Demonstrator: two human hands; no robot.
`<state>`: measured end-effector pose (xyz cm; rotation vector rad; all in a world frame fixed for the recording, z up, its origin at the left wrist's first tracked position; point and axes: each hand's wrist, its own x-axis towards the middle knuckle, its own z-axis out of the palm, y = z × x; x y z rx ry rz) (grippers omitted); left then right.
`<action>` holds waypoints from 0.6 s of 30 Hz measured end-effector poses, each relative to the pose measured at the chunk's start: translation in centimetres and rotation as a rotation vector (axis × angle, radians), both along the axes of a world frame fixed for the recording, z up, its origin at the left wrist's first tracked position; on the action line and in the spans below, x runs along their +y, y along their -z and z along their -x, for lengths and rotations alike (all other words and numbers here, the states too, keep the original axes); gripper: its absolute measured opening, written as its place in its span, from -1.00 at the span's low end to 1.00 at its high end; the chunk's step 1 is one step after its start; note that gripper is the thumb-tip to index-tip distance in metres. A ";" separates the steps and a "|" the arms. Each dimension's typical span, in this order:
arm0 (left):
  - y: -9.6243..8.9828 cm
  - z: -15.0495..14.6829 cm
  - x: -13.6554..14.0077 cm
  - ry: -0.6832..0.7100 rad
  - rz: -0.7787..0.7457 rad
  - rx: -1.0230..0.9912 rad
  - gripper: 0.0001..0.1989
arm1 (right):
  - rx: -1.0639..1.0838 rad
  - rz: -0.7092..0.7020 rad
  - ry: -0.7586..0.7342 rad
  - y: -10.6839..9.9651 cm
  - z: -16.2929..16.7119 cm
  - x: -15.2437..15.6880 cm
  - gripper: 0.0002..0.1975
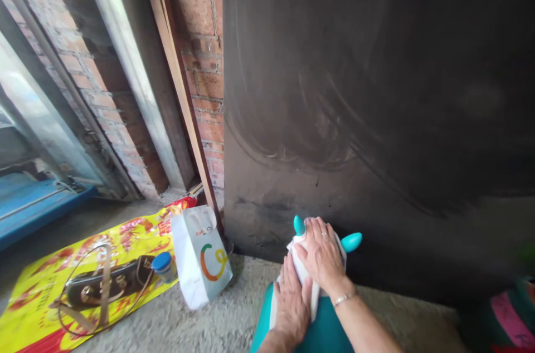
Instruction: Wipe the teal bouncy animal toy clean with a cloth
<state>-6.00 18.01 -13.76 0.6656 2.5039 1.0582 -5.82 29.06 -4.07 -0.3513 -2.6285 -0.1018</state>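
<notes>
My left hand (291, 302) lies with its fingers flat on a white cloth (314, 297), near the lower part of a teal object (328, 328). Further forward, my right hand (322, 255) presses flat on the same cloth, its fingers stretched out; a ring and a bracelet are on it. Two pointed teal knobs, like horns or ears, stick out on either side: the left knob (299, 225) and the right knob (351, 241). The exact kind of the teal object cannot be made out, since my hands and the cloth cover much of it.
A large dark panel (334, 91) stands right in front, marked with curved smears. On the concrete floor (246, 308) at left are a white paper bag (198, 280), a blue-lidded jar (163, 265) and a brown handbag (111, 283) on a yellow sheet (45, 280). A wooden post (184, 80) leans by brickwork.
</notes>
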 end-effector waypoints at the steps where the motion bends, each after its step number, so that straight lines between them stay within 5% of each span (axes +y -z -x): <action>1: -0.5 0.4 0.2 -0.023 -0.072 -0.047 -0.33 | -0.022 0.020 0.010 -0.5 0.9 0.5 -0.53; 5: -2.2 1.0 0.3 -0.031 -0.110 -0.151 -0.34 | -0.013 0.009 0.019 -0.8 2.0 1.3 -0.64; 9: -1.9 0.4 -0.4 0.057 0.163 -0.052 -0.36 | 0.088 -0.037 0.037 0.6 -0.2 -0.1 -0.54; 12: -0.4 -0.5 -1.6 0.085 0.383 0.050 -0.30 | 0.207 -0.094 0.042 3.0 -2.2 -1.8 -0.45; 18: 0.6 -2.8 -5.8 0.090 0.579 0.107 -0.34 | 0.291 -0.094 0.070 10.3 -5.9 -4.8 -0.29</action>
